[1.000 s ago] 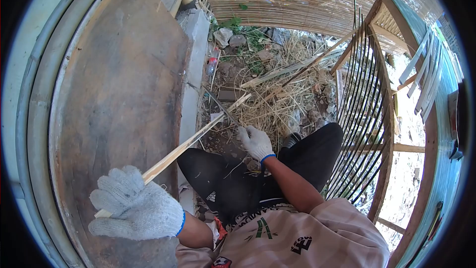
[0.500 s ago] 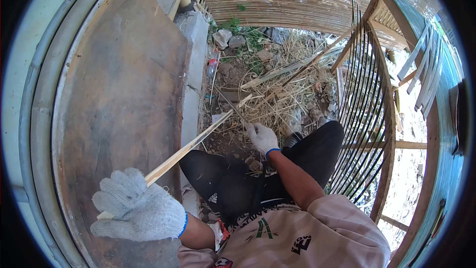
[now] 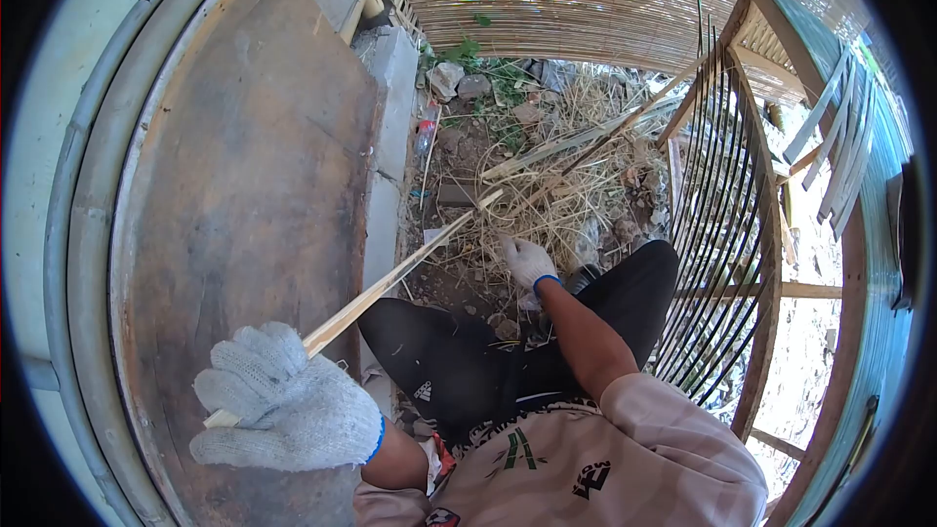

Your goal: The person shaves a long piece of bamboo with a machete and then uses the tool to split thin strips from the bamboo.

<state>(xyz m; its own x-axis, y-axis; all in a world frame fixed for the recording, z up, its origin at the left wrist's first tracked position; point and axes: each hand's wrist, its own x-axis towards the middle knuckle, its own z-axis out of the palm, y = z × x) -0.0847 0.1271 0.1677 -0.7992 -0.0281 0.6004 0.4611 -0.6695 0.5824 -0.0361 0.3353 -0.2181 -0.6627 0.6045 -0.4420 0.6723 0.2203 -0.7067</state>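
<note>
My left hand (image 3: pixel 293 405), in a white knitted glove with a blue cuff, is closed around a long pale split bamboo strip (image 3: pixel 376 291). The strip slants forward and right from the palm, over my leg, its far end above the ground litter. A short butt of it shows behind the fingers. My right hand (image 3: pixel 530 263), gloved alike, is low over my other leg, right of the strip and apart from it. Its fingers are curled, closed on what looked like a thin, dark-bladed knife a moment ago; the blade is hardly discernible now.
A worn brown board (image 3: pixel 244 195) fills the left side, beside a concrete ledge (image 3: pixel 387 141). Bamboo shavings (image 3: pixel 576 176) and stones lie ahead on the ground. A slatted wooden frame (image 3: pixel 768 263) stands on the right, and a bamboo screen (image 3: pixel 547 0) closes the back.
My right hand has shifted slightly right, away from the strip, and the dark blade that reached forward from it no longer shows clearly. My left hand still grips the bamboo strip.
</note>
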